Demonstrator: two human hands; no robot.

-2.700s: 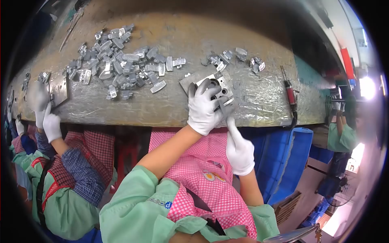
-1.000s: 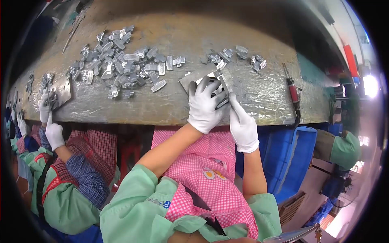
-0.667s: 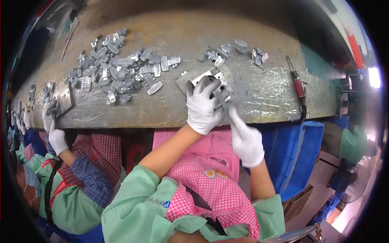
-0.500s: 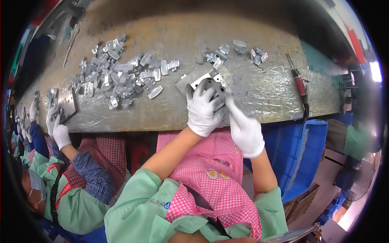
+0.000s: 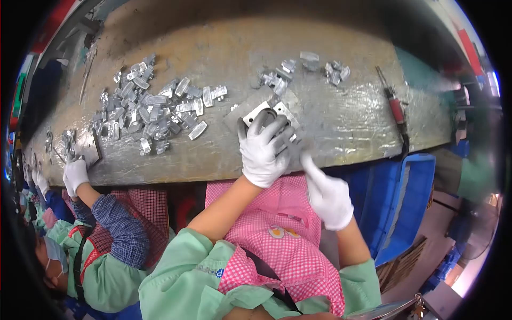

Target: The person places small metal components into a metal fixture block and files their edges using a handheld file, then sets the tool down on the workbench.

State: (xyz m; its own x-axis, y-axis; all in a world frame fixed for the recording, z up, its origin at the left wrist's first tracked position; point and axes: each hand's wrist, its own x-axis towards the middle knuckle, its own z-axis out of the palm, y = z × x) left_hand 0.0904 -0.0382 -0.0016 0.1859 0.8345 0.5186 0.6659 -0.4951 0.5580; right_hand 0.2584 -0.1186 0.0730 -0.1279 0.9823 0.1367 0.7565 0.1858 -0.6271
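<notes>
My left hand, in a white glove with greyed fingertips, is curled over a small metal part, mostly hidden beneath the fingers. Under it lies a flat metal block with round holes, near the table's front edge. Close by on the right is my right hand, also gloved. Its fingers are curled in and its tip is smeared by motion, so whatever it holds cannot be made out. Beyond the block lies a small group of silver metal castings.
A large heap of similar castings spreads over the table to the left. A red-handled tool with a cable lies at right, above a blue crate. A co-worker's gloved hand works at far left beside another metal plate.
My right hand has drawn down, nearer my body and slightly farther from the left. My left hand stays over the block. The view has shifted a little, and the co-worker's hands have moved.
</notes>
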